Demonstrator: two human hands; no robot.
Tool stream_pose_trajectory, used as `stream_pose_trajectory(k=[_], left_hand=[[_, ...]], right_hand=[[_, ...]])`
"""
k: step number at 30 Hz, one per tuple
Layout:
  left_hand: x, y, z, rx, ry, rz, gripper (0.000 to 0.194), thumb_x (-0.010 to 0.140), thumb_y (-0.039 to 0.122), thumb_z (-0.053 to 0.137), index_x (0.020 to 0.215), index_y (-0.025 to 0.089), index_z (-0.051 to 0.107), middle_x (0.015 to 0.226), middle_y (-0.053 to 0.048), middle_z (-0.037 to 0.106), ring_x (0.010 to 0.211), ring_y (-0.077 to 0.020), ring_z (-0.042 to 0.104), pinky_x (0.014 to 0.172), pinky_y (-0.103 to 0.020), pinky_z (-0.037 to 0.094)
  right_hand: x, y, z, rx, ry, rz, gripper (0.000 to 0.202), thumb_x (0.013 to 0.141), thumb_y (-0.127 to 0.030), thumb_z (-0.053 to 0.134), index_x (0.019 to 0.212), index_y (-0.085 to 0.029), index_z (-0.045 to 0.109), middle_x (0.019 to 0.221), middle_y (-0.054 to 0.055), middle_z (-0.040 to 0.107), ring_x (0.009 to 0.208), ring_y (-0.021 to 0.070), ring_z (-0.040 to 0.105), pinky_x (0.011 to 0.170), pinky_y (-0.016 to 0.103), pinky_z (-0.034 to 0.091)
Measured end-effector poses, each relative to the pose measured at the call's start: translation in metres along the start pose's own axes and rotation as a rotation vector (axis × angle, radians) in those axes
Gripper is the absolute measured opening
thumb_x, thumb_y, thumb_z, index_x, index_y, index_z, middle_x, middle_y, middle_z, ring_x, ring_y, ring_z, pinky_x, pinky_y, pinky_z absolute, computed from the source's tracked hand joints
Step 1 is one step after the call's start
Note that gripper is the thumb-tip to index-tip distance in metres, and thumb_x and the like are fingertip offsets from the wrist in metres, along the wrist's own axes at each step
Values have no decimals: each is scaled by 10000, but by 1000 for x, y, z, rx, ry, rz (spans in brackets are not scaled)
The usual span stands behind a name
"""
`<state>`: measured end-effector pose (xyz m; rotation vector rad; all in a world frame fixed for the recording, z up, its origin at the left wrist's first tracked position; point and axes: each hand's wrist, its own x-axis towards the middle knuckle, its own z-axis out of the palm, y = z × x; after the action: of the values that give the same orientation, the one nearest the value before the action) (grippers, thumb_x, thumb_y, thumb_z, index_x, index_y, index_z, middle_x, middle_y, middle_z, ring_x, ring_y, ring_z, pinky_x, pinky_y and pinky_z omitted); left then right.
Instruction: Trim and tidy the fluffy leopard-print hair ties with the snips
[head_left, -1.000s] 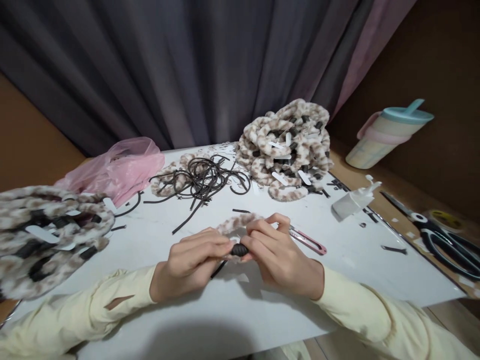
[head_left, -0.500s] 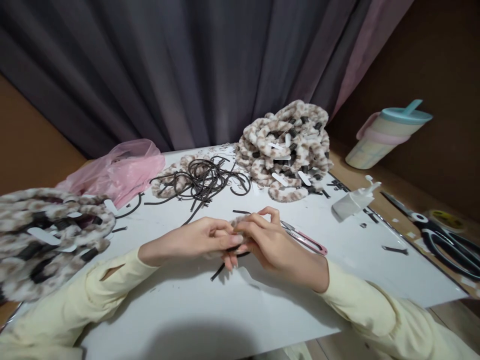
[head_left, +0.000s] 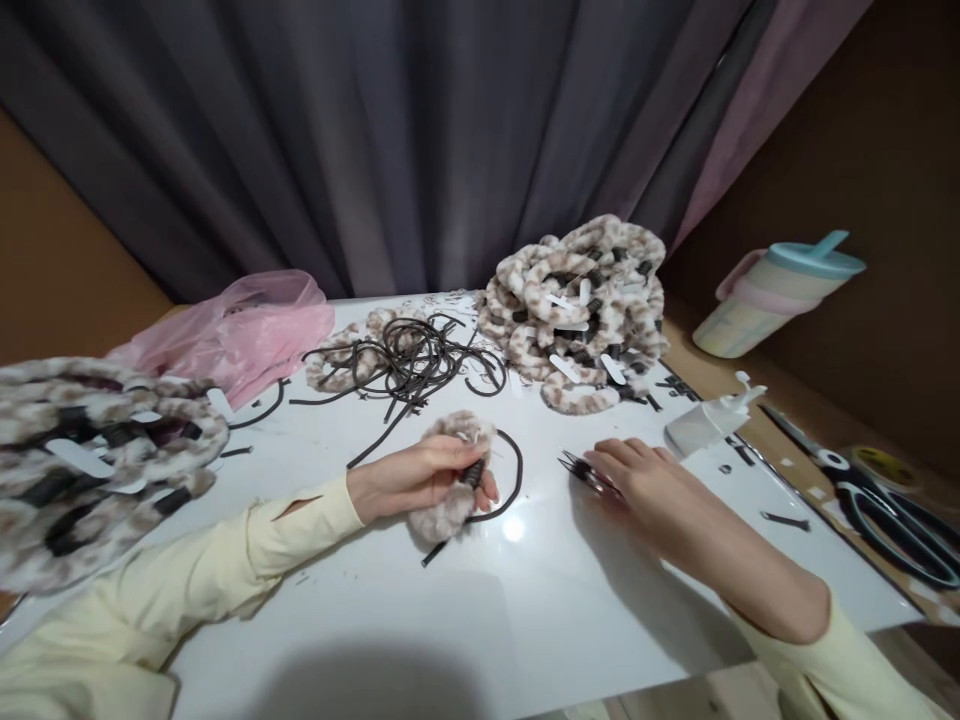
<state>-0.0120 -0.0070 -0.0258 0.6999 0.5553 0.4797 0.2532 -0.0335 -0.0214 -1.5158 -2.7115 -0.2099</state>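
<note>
My left hand pinches a fluffy brown-and-white ring at its dark wrapped part. A black cord curves out to the right of the ring, and its cut end shows below on the white table. To the right, my right hand is closed over small thread snips, whose blades point left; their handles are mostly hidden under the fingers. A tangle of black cords lies beyond my left hand, partly over another fluffy piece.
Fluffy rings are heaped at the back right and far left. A pink plastic bag lies at the back left. On the right are a white squeeze bottle, large black scissors, a tape roll and a tumbler.
My right hand has left the ring, moved right and closed on the snips. My left hand still holds the ring, now in plain view. The camera view has shifted slightly.
</note>
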Motion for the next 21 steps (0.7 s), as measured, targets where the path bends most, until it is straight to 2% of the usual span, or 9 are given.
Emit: stream_pose_trajectory(k=[2,4,8,10,13,15,17,21], left_hand=[[3,-6,-3,-73,5,31,209,759,276,664,732,73,620,713,-89,681,661,-152,655,658,-220,501],[5,-8,-4,-117,-15,72,184,816,247,595,780,68,619,805,-124,691,770,-179,664,774,-262,490],[4,-4,1,-130,-47,124,277,908,269,431,836,71,609,918,-163,681,915,-221,644,895,-341,435],[2,1,6,-100,-23,139,309,925,260,386,828,70,610,911,-163,681,924,-223,641,919,-357,417],[-4,8,14,-26,25,159,292,924,230,386,849,67,617,950,-155,672,960,-218,626,965,-355,379],[-6,10,17,-8,38,171,270,918,210,397,879,62,619,987,-152,662,990,-219,611,981,-348,367],[-8,11,20,-33,43,175,256,910,174,394,898,55,621,1000,-151,653,999,-215,602,979,-344,372],[-8,12,21,-133,53,188,281,912,183,374,872,72,629,918,-111,643,902,-177,608,911,-310,422]], right_hand=[[-9,-5,11,-49,-15,55,138,825,-180,480,775,-143,603,838,99,596,739,218,541,626,319,399],[-16,-11,20,-82,22,111,210,848,-130,409,759,-136,599,835,107,587,733,213,540,618,317,416],[-22,-10,25,-100,132,113,228,882,-121,351,850,-125,576,906,123,601,790,230,570,602,318,445],[-21,-7,19,-12,230,93,204,902,-160,347,922,-128,547,916,115,619,750,211,596,581,301,454],[-15,-14,-2,316,360,90,153,922,-208,362,988,-150,487,775,53,634,583,130,595,511,221,443],[-7,-25,-19,530,370,54,135,928,-197,354,1005,-167,461,664,7,604,527,99,570,514,184,443],[2,-38,-33,656,357,-5,184,938,-184,314,1064,-171,447,669,6,597,512,88,551,504,170,436],[17,-54,-39,678,321,-57,189,919,-238,405,1071,-166,492,691,14,603,474,83,507,451,171,398]])
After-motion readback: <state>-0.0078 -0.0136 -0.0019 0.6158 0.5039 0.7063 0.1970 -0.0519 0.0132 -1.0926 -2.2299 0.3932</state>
